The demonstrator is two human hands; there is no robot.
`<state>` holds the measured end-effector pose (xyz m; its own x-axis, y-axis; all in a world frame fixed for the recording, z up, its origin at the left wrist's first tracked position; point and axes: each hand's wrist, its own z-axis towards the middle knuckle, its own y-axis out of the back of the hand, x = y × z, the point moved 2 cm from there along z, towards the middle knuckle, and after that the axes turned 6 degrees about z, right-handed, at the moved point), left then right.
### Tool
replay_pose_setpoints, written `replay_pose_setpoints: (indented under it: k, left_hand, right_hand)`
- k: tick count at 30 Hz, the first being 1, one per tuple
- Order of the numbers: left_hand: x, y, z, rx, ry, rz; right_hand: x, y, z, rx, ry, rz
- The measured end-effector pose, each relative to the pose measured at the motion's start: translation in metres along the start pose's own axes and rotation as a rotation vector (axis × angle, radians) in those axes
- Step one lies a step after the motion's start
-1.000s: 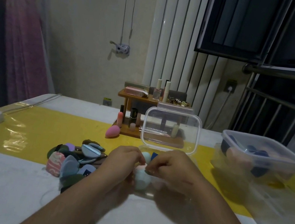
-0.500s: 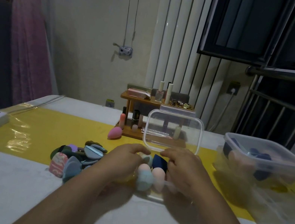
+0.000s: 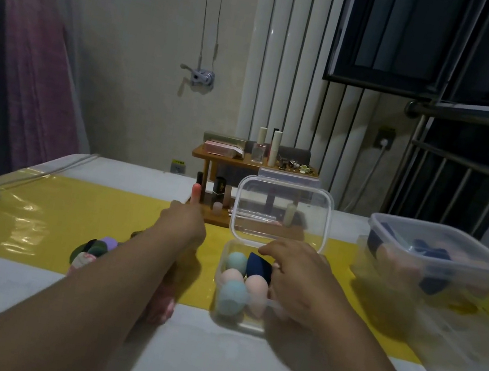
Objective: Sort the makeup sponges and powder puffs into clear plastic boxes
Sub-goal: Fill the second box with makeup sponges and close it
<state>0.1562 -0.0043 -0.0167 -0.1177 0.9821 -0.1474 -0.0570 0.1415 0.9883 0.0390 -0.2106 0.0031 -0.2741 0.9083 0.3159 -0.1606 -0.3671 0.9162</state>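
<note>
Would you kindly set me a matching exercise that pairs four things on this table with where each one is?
Things:
1. navy sponge
2. pile of puffs
3. closed box
4. left hand

Places:
A. at the right side of the table
B. stretched out toward the wooden shelf
C. inside the open box
D. heaped at the left on the yellow mat

Pairs: 1-C, 2-D, 3-A, 4-B
</note>
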Motion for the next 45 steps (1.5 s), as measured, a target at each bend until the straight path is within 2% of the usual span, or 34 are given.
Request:
replay_pose_setpoints:
  k: [8,13,17,21,25,30,33,36,42,45]
  left_hand:
    - [-0.005,-0.020,0.022,0.077,0.170,-0.079]
    - [-0.006,-0.015,0.018,0.038,0.102,-0.029]
    - [-0.012,0.001,0.003,0.013,0.072,-0.121]
    - [-0.012,0.020,-0.037,-0.141,0.006,-0.340]
    - [-0.006,0.028,-0.070,-0.266,0.014,-0.539]
    - [-0.013,0.024,-0.105,-0.317,-0.128,-0.792]
    - [-0.024,0.017,-0.119,-0.232,-0.257,-0.888]
    - [-0.032,0.010,-0.120,-0.165,-0.295,-0.927]
    - [-0.036,0.003,-0.113,-0.228,-0.483,-0.717]
    - [-0.033,-0.005,-0.113,-0.102,-0.488,-0.774]
  right_hand:
    - [-0.001,0.000,-0.001,-0.013,0.026,0.001]
    - [-0.002,0.002,0.000,-0.001,0.012,0.006]
    - [-0.004,0.002,0.000,-0.002,-0.001,0.009]
    - [-0.005,0.002,0.001,-0.005,-0.019,0.005]
    - [-0.003,0.002,-0.001,-0.004,-0.026,0.023]
    - [0.004,0.006,-0.004,-0.036,-0.008,0.027]
    - [0.009,0.011,-0.008,-0.063,0.020,0.171]
    - [0.008,0.015,-0.012,-0.070,-0.026,0.380]
    - [0.001,0.015,-0.012,-0.128,-0.078,0.603]
    - [-0.003,0.015,-0.013,-0.194,-0.102,0.738]
